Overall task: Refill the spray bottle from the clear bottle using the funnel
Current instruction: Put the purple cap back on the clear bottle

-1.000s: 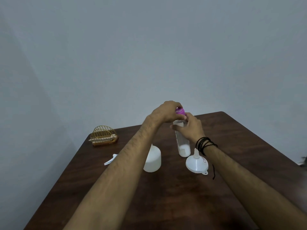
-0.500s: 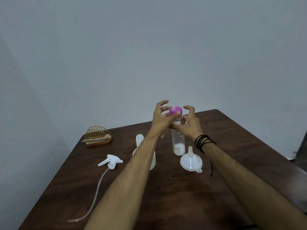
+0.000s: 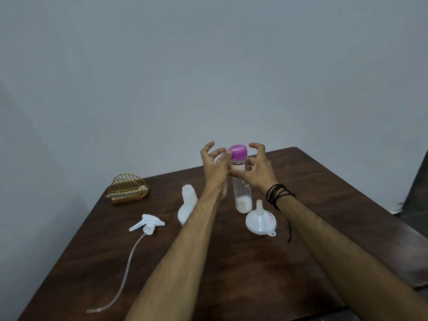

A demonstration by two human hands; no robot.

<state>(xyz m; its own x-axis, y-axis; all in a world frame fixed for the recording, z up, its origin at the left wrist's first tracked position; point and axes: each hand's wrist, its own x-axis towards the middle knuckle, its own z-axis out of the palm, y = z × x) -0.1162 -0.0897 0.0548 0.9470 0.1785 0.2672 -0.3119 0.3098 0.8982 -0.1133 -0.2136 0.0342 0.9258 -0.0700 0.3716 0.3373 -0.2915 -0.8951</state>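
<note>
**Purple cap on, both hands at the clear bottle**

Purple is the screw cap (image 3: pixel 239 151) that sits on the clear bottle (image 3: pixel 242 191), which stands upright near the middle of the dark wooden table (image 3: pixel 254 274) with a little white content at its bottom. The left hand (image 3: pixel 214 164) is at the bottle's upper left, thumb tip touching the cap's edge, the other fingers spread and curled in the air. The right hand (image 3: pixel 259 169) is at the upper right, thumb against the bottle's shoulder, fingers arched and loose; neither hand is clamped round it. Black cords (image 3: pixel 278 195) wrap the right wrist.

Left of the bottle, partly behind the left forearm, stands the white spray bottle (image 3: pixel 186 206), uncapped. Its trigger head (image 3: pixel 148 223) lies further left with its tube (image 3: pixel 125 269) trailing toward the near edge. The white funnel (image 3: pixel 260 220) rests mouth down just right of the clear bottle. A golden wire rack (image 3: pixel 127 189) sits at the far left corner.
</note>
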